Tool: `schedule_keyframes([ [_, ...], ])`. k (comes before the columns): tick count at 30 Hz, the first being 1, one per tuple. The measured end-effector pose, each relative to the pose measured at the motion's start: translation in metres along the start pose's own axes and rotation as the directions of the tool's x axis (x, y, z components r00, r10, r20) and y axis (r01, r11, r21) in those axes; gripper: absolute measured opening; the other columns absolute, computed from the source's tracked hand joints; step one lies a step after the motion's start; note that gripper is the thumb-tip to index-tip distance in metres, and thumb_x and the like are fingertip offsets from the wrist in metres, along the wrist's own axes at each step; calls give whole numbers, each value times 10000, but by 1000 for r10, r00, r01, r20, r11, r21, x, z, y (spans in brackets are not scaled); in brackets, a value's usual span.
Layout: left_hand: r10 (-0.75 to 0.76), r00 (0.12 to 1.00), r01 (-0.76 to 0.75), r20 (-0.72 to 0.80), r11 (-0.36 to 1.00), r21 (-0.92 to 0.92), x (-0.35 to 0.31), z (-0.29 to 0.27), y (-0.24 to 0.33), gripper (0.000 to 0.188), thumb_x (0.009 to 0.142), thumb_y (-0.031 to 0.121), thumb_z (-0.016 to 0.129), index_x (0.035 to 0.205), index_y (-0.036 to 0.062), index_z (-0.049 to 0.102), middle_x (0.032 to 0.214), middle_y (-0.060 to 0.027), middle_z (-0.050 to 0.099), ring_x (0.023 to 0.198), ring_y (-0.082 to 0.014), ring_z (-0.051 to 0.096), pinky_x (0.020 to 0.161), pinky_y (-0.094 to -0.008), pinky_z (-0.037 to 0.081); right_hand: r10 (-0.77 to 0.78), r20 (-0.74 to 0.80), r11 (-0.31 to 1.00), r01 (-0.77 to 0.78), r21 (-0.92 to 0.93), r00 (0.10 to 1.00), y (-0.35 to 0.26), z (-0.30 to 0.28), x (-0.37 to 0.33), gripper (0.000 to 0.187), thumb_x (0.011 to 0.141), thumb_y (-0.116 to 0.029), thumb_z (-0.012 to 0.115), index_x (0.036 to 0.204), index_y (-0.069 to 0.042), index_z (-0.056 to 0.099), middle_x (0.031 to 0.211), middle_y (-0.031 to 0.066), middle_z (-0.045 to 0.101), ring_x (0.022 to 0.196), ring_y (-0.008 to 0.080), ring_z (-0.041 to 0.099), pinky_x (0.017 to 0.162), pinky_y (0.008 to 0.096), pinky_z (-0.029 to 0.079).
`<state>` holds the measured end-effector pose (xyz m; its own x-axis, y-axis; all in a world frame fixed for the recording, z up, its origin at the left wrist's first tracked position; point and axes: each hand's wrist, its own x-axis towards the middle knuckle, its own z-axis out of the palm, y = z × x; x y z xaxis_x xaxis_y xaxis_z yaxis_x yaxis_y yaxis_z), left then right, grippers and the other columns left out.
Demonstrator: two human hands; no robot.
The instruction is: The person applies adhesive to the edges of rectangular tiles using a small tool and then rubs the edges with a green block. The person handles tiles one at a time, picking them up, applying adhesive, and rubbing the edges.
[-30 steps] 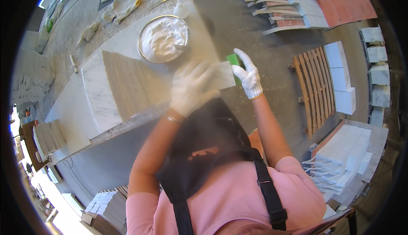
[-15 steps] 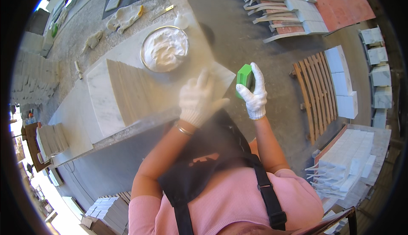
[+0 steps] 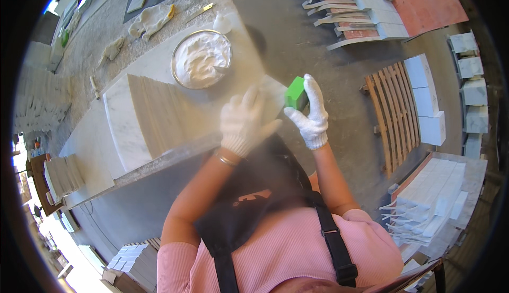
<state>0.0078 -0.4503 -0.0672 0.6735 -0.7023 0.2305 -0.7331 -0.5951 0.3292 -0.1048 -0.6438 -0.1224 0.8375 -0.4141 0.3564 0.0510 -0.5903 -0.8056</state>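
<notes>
the right hand grips a green block between thumb and fingers, just beside the white tile at the edge of the desk; contact is hard to tell. the left hand is open, palm down over the tile. best to press the tile steady, fingertips back from its edge, and keep the block flat, strokes even.

One gloved left hand and one gloved right hand showed mid-frame, with one green block. At upper left of centre were one bowl and one blade. Right of centre lay one slatted pallet, three pale blocks beside it; two dark straps showed lower down.
</notes>
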Motion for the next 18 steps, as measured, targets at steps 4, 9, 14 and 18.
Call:
schedule_keyframes([
  [4,15,997,-16,-76,1000,-17,1,-1,-1,779,683,534,856,1292,81,682,1374,-108,623,938,-292,629,760,-428,511,-4,-31,998,2,-70,1000,-4,9,3,881,813,-9,852,1596,-84,455,1631,166,471,1462,302,503,1209,407,415],
  [9,10,996,-11,-84,1000,-15,-1,1,0,775,689,525,853,1299,79,679,1369,-112,631,948,-294,634,765,-430,515,262,-18,964,-262,-34,965,-4,-2,-10,880,802,10,839,1592,-80,461,1620,173,483,1462,294,501,1204,409,423],
  [14,-1,1000,0,-26,1000,-18,1,0,1,772,693,523,852,1300,79,680,1361,-110,633,966,-293,635,777,-434,514,-1,48,998,4,-58,999,-3,8,-3,871,831,-116,884,1593,-93,464,1637,152,471,1501,297,460,1218,403,397],
  [18,-7,999,6,-48,1000,-25,-1,0,0,772,700,518,848,1314,83,673,1352,-108,632,974,-296,634,783,-432,513,273,-6,961,-273,-30,962,-3,7,-6,902,804,-14,857,1602,-79,441,1629,163,474,1449,306,514,1203,411,421],
])
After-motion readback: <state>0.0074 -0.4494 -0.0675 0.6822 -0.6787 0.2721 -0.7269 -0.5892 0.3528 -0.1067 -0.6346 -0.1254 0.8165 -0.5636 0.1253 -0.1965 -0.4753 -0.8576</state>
